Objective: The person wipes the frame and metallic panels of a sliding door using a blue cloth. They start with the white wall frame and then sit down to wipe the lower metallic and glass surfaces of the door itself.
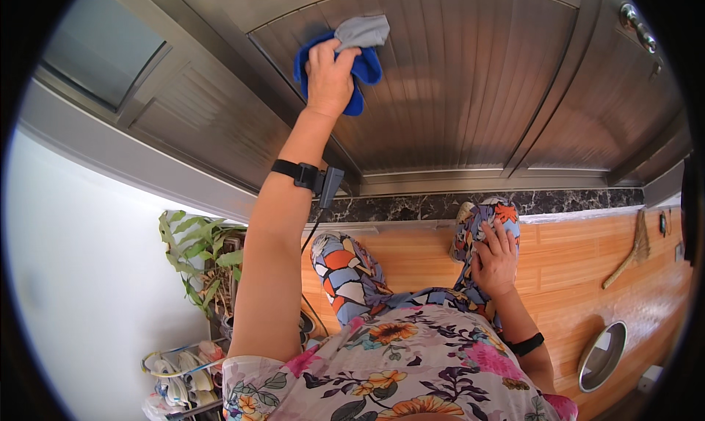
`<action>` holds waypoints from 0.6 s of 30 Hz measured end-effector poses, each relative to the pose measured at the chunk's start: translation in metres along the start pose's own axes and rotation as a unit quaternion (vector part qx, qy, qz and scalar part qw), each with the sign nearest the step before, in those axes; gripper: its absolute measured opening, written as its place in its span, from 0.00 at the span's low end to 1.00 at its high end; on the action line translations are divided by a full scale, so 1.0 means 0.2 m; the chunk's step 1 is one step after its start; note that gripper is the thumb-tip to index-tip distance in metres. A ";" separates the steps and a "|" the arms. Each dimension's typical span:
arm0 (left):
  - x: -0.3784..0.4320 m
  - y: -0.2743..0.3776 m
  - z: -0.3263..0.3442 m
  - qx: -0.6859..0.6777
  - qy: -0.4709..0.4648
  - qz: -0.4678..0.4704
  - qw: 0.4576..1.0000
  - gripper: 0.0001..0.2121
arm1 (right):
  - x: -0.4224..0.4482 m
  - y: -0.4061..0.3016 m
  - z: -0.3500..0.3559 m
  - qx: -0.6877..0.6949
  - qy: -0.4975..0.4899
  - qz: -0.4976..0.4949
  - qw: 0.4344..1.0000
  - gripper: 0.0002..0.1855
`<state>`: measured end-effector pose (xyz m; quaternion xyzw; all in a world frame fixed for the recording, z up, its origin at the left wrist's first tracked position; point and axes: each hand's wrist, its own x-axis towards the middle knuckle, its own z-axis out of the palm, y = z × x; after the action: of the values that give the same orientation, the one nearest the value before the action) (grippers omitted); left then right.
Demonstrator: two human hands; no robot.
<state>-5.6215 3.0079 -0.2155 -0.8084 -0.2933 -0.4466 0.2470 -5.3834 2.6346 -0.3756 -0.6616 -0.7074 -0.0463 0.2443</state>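
Note:
My left hand (330, 79) presses a blue cloth (367, 68) against the ribbed lower panel of a metal door (440, 90), near the panel's left edge. A grey cloth (363, 31) sticks out above my fingers, bunched together with the blue one; whether the two are one piece I cannot tell. My right hand (495, 258) rests on my right knee over patterned trousers (341, 266), its fingers spread and holding nothing. A black strap with a small device (319, 181) is around my left forearm, and a cable runs down from it.
A lever handle (638, 27) is at the door's upper right. Below the door runs a dark marbled sill (396, 206). Left stand a leafy plant (204, 250) and a rack of shoes (184, 377). A small broom (633, 250) and a metal basin (603, 357) are on the right.

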 end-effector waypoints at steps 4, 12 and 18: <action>-0.50 0.05 0.15 -0.141 -0.221 -0.067 0.963 0.08 | 0.01 0.00 -0.01 0.003 -0.002 -0.006 1.000 0.09; -0.07 -0.18 -0.15 0.005 -0.023 0.033 0.999 0.11 | -0.01 0.01 0.01 0.004 0.012 -0.005 1.000 0.10; 0.28 -0.25 -0.29 0.050 0.068 0.033 0.996 0.16 | -0.01 0.00 0.01 0.004 0.002 -0.010 1.000 0.10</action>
<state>-5.6649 3.0187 -0.1327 -0.7718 -0.2707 -0.4770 0.3217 -5.3833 2.6332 -0.3788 -0.6533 -0.7139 -0.0472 0.2475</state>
